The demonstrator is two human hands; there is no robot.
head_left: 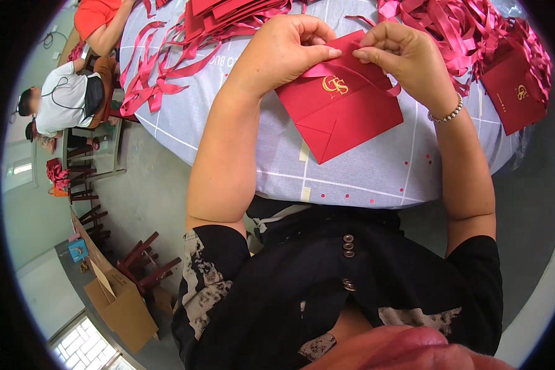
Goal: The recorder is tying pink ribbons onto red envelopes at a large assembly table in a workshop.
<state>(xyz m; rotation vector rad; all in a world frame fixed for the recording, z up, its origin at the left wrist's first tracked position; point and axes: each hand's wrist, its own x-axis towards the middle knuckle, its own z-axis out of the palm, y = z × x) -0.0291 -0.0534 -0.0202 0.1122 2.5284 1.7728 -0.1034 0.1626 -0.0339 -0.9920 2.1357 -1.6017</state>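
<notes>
A flat red paper gift bag (364, 117) with a gold emblem lies on the cloth-covered table before me, tilted, its folded bottom toward me. Across its upper part runs a loose red ribbon (385, 88). At the bag's top edge my left hand (293, 50) is closed, thumb against the fingers, pinching the bag's left upper side by the ribbon. On the other side my right hand (404, 58), with a beaded bracelet at its wrist, pinches at the top edge, thumb and forefinger together. What lies between its fingertips is small and partly hidden, seemingly the ribbon.
Stacked red bags (213, 18) with trailing ribbons (157, 80) lie at the far left of the table (351, 179). A ribbon heap (456, 31) and another red bag (512, 92) are at the right. People sit at the left; a cardboard box (126, 308) stands on the floor.
</notes>
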